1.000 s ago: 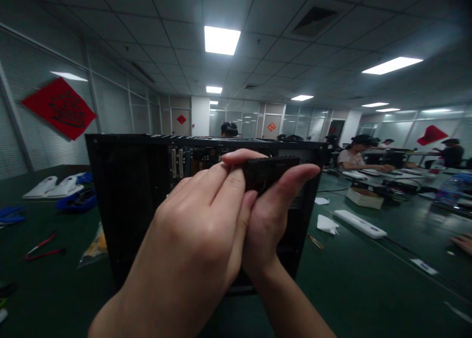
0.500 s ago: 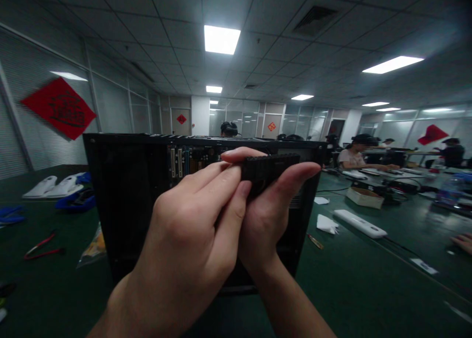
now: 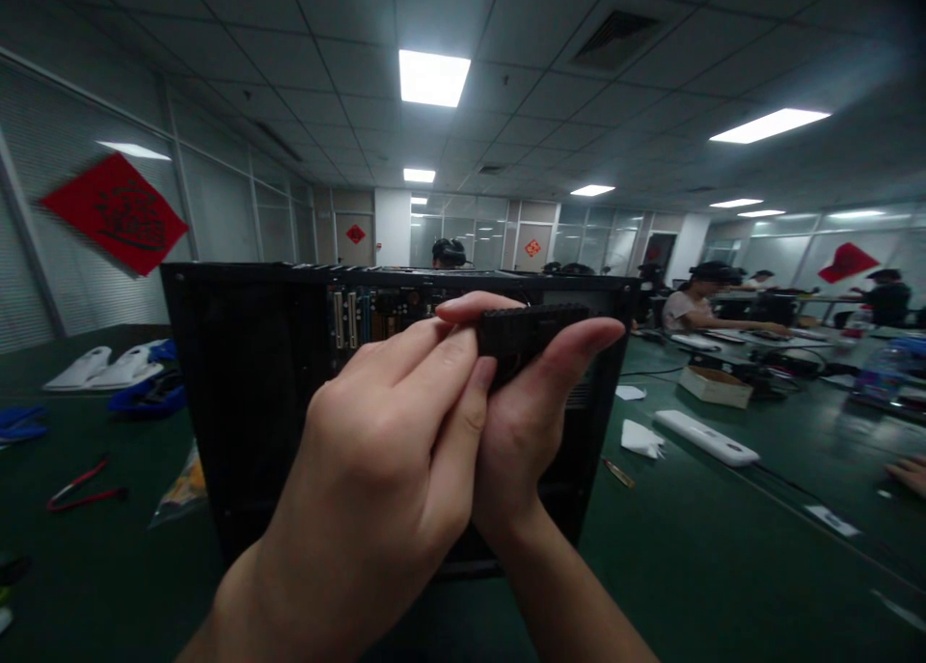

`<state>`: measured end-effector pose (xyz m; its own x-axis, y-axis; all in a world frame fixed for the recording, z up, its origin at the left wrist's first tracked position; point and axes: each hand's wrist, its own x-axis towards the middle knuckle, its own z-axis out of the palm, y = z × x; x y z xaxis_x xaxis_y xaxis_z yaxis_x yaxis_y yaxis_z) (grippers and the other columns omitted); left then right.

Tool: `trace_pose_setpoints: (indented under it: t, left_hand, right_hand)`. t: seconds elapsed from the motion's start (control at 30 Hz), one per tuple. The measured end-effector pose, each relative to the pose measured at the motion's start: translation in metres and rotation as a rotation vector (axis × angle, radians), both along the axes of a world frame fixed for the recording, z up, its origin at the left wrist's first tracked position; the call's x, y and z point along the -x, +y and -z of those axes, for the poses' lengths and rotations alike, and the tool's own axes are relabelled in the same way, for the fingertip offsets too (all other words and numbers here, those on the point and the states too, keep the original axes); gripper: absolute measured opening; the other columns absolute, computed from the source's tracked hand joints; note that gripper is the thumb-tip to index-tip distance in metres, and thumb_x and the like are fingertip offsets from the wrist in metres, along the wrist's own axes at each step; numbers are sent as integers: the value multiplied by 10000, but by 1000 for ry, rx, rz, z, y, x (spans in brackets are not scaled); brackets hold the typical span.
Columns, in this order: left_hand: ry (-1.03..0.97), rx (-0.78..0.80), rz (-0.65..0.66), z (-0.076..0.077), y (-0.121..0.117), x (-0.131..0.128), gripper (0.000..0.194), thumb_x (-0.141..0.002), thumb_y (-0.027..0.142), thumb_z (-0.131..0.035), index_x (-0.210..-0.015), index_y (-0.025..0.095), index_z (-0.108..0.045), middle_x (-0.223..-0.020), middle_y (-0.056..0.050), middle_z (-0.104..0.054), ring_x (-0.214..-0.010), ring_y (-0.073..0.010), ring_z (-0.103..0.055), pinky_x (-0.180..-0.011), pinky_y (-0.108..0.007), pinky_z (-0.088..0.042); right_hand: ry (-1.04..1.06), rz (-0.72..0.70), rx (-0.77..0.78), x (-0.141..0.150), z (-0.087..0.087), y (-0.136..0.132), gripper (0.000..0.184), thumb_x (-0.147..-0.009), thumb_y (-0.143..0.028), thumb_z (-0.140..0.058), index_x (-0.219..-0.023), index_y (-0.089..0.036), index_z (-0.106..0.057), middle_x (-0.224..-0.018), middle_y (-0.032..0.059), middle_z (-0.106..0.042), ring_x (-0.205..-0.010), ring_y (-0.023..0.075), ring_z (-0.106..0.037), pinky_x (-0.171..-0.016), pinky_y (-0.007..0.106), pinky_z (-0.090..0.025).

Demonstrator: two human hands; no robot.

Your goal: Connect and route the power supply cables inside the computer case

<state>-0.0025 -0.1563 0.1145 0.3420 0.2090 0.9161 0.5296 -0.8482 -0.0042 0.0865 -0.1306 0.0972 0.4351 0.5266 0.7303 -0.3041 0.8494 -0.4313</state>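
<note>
A black computer case [image 3: 246, 393] stands on the green table [image 3: 709, 547] in front of me, with circuit boards showing along its top edge. Held up before it is a small black ribbed block, a connector-like part [image 3: 531, 327]. My right hand [image 3: 531, 422] wraps round the part from below, thumb along its front. My left hand [image 3: 383, 470] lies over the right one, its fingertips pressed on the part's left end. Both hands are closed on it.
Red-handled pliers [image 3: 83, 484] and a plastic bag [image 3: 189, 480] lie at the left, with white and blue items [image 3: 108, 369] behind them. At the right are a white bar [image 3: 705, 438], crumpled paper [image 3: 640, 438] and a cardboard box [image 3: 713, 385]. Other people sit at far tables; another person's hand [image 3: 910, 472] shows at the right edge.
My left fingers shifted slightly along the part's left end and the hand sits a little lower. The part and case stay where they were.
</note>
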Motion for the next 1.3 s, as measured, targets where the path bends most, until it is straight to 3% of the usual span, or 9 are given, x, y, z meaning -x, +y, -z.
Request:
trace_pose_setpoints:
  t: [0.13,0.23,0.4,0.57,0.8,0.93,1.07,1.3]
  left_hand:
    - [4,-7,16,0,0,-1,232,-957,196,-485,-990,169,-713,-1063,-69,-727,-962,-203,-700,-911,-330,-586]
    - [5,-14,10,0,0,-1,227,-956,202,-490,-982,166,-712,-1060,-69,-725,-960,-201,-699,-911,-322,-583]
    - [-1,-39,-6,2,3,-2,221,-951,212,-497,-964,173,-715,-1034,-62,-722,-954,-200,-699,-910,-306,-575]
    - [1,-40,-21,2,6,-2,219,-949,212,-497,-949,172,-713,-1016,-64,-719,-947,-205,-698,-919,-322,-569]
    - [-5,5,-9,1,6,-2,232,-954,218,-493,-950,171,-721,-1022,-70,-719,-965,-213,-696,-931,-334,-566]
    - [-63,70,111,-1,7,0,215,-945,251,-540,-917,182,-741,-996,-55,-731,-943,-198,-702,-874,-285,-573]
    - [-178,139,179,-3,9,4,224,-934,279,-578,-844,202,-768,-866,-18,-735,-859,-178,-703,-769,-240,-576]
    - [-292,402,278,-7,20,9,283,-906,385,-597,-772,203,-766,-760,-16,-712,-745,-173,-671,-607,-224,-546]
  right_hand:
    - [-27,19,-9,0,1,-1,677,-931,-744,-236,-822,-262,-699,-801,50,-711,-830,212,-698,-779,383,-561]
    - [-137,112,9,-2,2,-1,673,-950,-719,-219,-919,-261,-712,-843,74,-714,-867,227,-698,-778,390,-560]
    - [-384,334,113,-8,4,2,495,-999,-578,-343,-1137,-236,-674,-899,108,-703,-1003,259,-681,-827,395,-553]
    - [-459,413,113,-9,7,6,389,-1025,-460,-368,-1259,-260,-605,-966,101,-695,-1054,267,-665,-854,409,-545]
    - [-490,405,116,-6,7,4,381,-1032,-432,-364,-1337,-277,-532,-1003,97,-685,-1082,269,-657,-865,411,-550]
    - [-452,358,109,-7,9,1,484,-1047,-464,-204,-1313,-238,-540,-1001,123,-682,-1082,276,-660,-838,406,-560]
    - [-459,360,36,-8,10,-3,606,-1031,-519,-79,-1324,-262,-543,-1002,116,-680,-1147,269,-631,-903,423,-537]
    - [-598,335,-25,-16,4,0,758,-950,-696,-50,-1342,-267,-536,-978,89,-682,-1074,248,-662,-907,390,-533]
